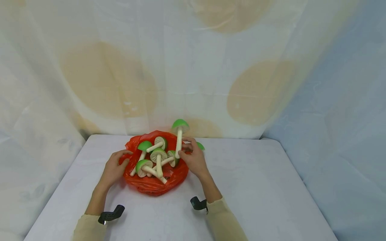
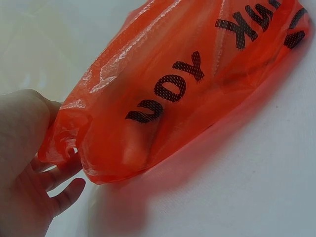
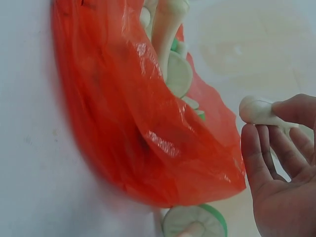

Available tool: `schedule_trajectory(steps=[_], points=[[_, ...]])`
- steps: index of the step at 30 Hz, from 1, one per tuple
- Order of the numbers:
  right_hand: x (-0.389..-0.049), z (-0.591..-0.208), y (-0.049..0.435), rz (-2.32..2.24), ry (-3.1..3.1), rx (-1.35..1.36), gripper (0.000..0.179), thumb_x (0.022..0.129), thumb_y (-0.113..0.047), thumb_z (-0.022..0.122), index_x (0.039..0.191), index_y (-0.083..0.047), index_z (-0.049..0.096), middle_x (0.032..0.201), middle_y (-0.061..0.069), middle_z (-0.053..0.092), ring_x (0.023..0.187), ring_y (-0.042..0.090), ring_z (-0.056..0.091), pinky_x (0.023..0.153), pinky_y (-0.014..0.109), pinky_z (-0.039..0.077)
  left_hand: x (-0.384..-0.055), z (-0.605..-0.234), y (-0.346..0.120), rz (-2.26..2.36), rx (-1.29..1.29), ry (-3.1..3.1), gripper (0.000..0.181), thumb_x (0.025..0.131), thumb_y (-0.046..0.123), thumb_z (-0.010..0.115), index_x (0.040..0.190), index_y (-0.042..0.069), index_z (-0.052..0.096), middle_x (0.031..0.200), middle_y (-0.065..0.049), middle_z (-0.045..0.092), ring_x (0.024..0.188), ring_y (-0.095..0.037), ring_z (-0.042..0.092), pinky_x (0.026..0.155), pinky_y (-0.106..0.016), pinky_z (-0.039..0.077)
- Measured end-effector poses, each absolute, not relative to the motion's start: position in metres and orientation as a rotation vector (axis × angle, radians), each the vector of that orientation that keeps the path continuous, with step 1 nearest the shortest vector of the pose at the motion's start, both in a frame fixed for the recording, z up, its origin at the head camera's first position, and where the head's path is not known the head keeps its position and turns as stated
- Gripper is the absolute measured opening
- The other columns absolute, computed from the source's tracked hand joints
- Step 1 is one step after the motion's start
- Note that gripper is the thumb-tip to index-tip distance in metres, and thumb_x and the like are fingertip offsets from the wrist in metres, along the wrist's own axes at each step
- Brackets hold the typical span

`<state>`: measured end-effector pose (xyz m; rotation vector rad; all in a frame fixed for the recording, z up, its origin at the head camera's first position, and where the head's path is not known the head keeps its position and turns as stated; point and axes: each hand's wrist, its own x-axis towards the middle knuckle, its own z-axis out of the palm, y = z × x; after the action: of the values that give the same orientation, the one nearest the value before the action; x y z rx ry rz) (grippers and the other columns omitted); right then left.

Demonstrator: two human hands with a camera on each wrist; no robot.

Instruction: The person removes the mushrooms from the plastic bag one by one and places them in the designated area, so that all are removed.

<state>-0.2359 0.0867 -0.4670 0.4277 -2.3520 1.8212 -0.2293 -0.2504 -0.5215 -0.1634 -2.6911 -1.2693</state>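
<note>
A red plastic bag (image 1: pixel 150 190) stands rolled down on the table, with several toy mushrooms (image 1: pixel 158 154) with green caps and white stems inside. At the bag's left side my left hand (image 1: pixel 114 167) grips its rim, and the gathered plastic (image 2: pixel 66 138) lies between thumb and fingers in the left wrist view. My right hand (image 1: pixel 194 159) pinches one mushroom (image 1: pixel 179 137) by the lower stem, cap up, at the bag's right rim. The stem's end (image 3: pixel 256 109) shows between thumb and fingertips in the right wrist view, its cap hidden there.
Another green-capped mushroom (image 1: pixel 200 146) lies outside the bag, partly behind the right hand. A white table (image 1: pixel 256 194) extends to the right. Hanging sheets (image 1: pixel 193 73) enclose the back and sides. Each wrist carries a black mount (image 1: pixel 111 214).
</note>
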Motion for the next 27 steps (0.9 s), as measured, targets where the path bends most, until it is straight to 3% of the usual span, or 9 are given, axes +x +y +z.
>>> schedule_trajectory(steps=[11, 19, 23, 27], points=[[-0.233, -0.472, 0.100, 1.811, -2.408, 0.357, 0.045, 0.091, -0.012, 0.070, 0.132, -0.023, 0.054, 0.109, 0.002, 0.073, 0.096, 0.021, 0.066, 0.082, 0.036, 0.057, -0.231, -0.523, -0.251, -1.261, -0.176, -2.680, 0.027, 0.101, 0.007, 0.052, 0.127, 0.007, 0.060, 0.138, -0.026, 0.050, 0.133, -0.047, 0.041, 0.105, -0.072, 0.034], [-0.232, -0.473, 0.106, 1.843, -2.387, 0.341, 0.048, 0.092, -0.008, 0.070, 0.137, -0.018, 0.055, 0.112, 0.012, 0.073, 0.099, 0.031, 0.065, 0.083, 0.041, 0.055, -0.230, -0.521, -0.250, -1.266, -0.159, -2.692, 0.028, 0.102, 0.008, 0.051, 0.128, 0.006, 0.059, 0.140, -0.027, 0.049, 0.134, -0.048, 0.039, 0.105, -0.073, 0.033], [-0.232, -0.474, 0.109, 1.848, -2.378, 0.308, 0.047, 0.092, -0.008, 0.070, 0.134, -0.020, 0.055, 0.111, 0.010, 0.073, 0.099, 0.030, 0.066, 0.083, 0.041, 0.056, -0.230, -0.522, -0.250, -1.266, -0.153, -2.691, 0.027, 0.102, 0.007, 0.051, 0.128, 0.006, 0.059, 0.140, -0.027, 0.049, 0.134, -0.048, 0.040, 0.105, -0.072, 0.033], [-0.220, -0.453, 0.112, 1.830, -2.400, 0.325, 0.045, 0.093, -0.004, 0.067, 0.135, -0.013, 0.055, 0.112, 0.015, 0.072, 0.100, 0.035, 0.066, 0.081, 0.039, 0.057, -0.231, -0.521, -0.251, -1.271, -0.146, -2.695, 0.027, 0.102, 0.008, 0.052, 0.128, 0.006, 0.059, 0.140, -0.027, 0.048, 0.134, -0.048, 0.039, 0.105, -0.072, 0.033]])
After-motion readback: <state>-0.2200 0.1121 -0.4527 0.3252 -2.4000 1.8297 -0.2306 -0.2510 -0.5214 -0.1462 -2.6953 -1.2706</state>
